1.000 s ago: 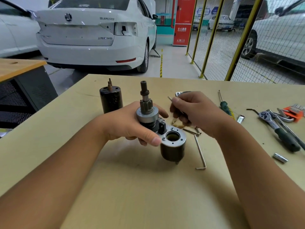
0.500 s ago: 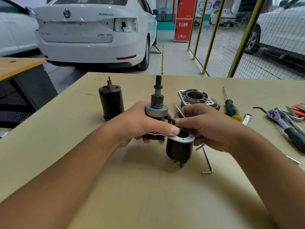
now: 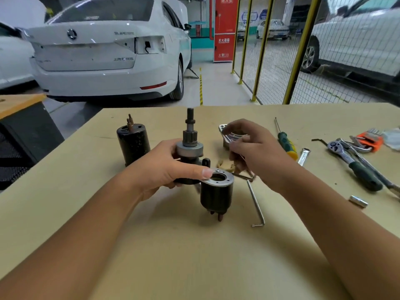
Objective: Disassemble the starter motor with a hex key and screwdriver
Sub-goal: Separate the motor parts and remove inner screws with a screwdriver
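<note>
Metal motor core (image 3: 195,161) I'm holding steady in my left grip (image 3: 166,167), freeing my right grip (image 3: 255,152), loosely curled, contents unclear, hovering near the housing (image 3: 225,132).

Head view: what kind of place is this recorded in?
Most likely a car repair workshop or training garage: a white sedan parked behind the wooden workbench, a yellow-framed mesh fence, and a ratchet wrench lying out.

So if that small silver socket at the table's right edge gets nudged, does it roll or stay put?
The small silver socket would probably roll: it looks cylindrical and lies on its side on the flat table. Its shiny metal finish suggests it is hard, fairly slippery, and likely heavy for its size. Nothing beside it seems placed to stop it.
</note>
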Action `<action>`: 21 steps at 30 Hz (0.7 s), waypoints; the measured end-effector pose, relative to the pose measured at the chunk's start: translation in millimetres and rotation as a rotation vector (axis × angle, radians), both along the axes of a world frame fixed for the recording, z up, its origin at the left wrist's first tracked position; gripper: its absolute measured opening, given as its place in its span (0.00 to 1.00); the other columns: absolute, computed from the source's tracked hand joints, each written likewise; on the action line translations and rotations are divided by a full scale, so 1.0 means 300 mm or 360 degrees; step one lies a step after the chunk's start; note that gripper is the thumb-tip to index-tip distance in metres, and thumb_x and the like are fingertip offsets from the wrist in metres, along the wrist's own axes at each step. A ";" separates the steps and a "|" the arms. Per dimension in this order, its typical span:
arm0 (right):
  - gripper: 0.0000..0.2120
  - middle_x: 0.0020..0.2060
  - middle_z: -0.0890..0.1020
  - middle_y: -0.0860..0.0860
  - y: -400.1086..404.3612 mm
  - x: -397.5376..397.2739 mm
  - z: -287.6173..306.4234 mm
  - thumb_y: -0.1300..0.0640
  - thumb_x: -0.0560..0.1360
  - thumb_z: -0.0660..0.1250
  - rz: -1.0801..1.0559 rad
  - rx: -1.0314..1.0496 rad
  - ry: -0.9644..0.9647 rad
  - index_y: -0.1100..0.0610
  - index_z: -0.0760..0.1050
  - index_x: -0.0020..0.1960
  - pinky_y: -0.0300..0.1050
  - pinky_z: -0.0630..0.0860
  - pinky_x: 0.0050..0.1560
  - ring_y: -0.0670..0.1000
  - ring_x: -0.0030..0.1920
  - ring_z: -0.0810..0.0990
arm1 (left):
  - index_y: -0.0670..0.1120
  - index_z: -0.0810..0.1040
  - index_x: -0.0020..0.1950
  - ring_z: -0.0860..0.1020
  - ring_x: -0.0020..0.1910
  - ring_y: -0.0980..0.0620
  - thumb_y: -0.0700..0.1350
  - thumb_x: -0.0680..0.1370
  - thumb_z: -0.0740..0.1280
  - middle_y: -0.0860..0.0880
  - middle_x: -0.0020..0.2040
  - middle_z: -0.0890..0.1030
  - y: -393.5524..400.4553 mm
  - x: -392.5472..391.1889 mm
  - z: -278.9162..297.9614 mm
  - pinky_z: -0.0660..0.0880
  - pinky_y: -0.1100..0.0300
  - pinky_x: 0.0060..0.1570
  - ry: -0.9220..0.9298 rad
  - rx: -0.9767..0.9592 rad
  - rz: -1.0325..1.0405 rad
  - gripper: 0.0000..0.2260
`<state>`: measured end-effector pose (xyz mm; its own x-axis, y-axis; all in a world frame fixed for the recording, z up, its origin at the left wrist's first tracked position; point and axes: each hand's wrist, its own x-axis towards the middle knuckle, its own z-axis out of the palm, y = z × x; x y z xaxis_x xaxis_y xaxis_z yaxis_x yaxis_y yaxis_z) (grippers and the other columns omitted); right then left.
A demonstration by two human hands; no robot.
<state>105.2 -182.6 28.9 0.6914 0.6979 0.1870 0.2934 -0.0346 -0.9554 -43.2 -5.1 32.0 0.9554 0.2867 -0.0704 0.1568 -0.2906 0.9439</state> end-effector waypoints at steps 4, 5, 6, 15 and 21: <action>0.19 0.37 0.83 0.61 -0.007 0.012 0.002 0.71 0.69 0.57 0.0189 0.0442 0.0454 0.61 0.85 0.44 0.48 0.80 0.37 0.57 0.34 0.80 | 0.53 0.82 0.55 0.78 0.41 0.53 0.56 0.59 0.83 0.48 0.49 0.82 -0.014 0.008 -0.013 0.69 0.57 0.37 -0.0037 -0.0116 -0.0014 0.27; 0.19 0.38 0.83 0.61 -0.011 0.018 -0.002 0.72 0.67 0.58 0.0232 0.0564 0.0530 0.61 0.86 0.44 0.49 0.80 0.38 0.57 0.35 0.81 | 0.52 0.82 0.55 0.79 0.42 0.53 0.54 0.59 0.83 0.48 0.49 0.82 -0.017 0.009 -0.015 0.70 0.55 0.39 -0.0048 -0.0141 -0.0016 0.27; 0.18 0.39 0.83 0.61 -0.014 0.024 -0.004 0.72 0.66 0.61 0.0286 0.0651 0.0591 0.60 0.86 0.45 0.49 0.80 0.39 0.57 0.36 0.82 | 0.51 0.82 0.55 0.80 0.44 0.52 0.53 0.59 0.83 0.47 0.49 0.83 -0.018 0.009 -0.016 0.72 0.53 0.42 -0.0065 -0.0168 -0.0027 0.27; 0.09 0.35 0.79 0.56 -0.004 0.008 -0.031 0.57 0.76 0.70 0.0128 0.0428 0.0506 0.62 0.85 0.50 0.45 0.78 0.35 0.53 0.32 0.76 | 0.59 0.79 0.59 0.81 0.49 0.48 0.51 0.61 0.83 0.42 0.59 0.81 0.028 -0.001 -0.035 0.73 0.53 0.44 -0.0082 -0.0280 -0.0043 0.29; 0.08 0.35 0.81 0.58 0.015 -0.024 -0.048 0.65 0.77 0.71 0.0160 0.0294 0.0497 0.62 0.80 0.55 0.54 0.81 0.40 0.56 0.33 0.79 | 0.56 0.80 0.61 0.76 0.42 0.52 0.53 0.68 0.79 0.44 0.55 0.81 0.071 -0.009 -0.028 0.65 0.60 0.34 -0.0003 -0.0235 -0.0161 0.23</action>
<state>98.0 -177.9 14.6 0.6646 0.7396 0.1068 -0.0202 0.1606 -0.9868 -46.0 16.2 23.5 0.9791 0.1759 -0.1026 0.1318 -0.1632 0.9778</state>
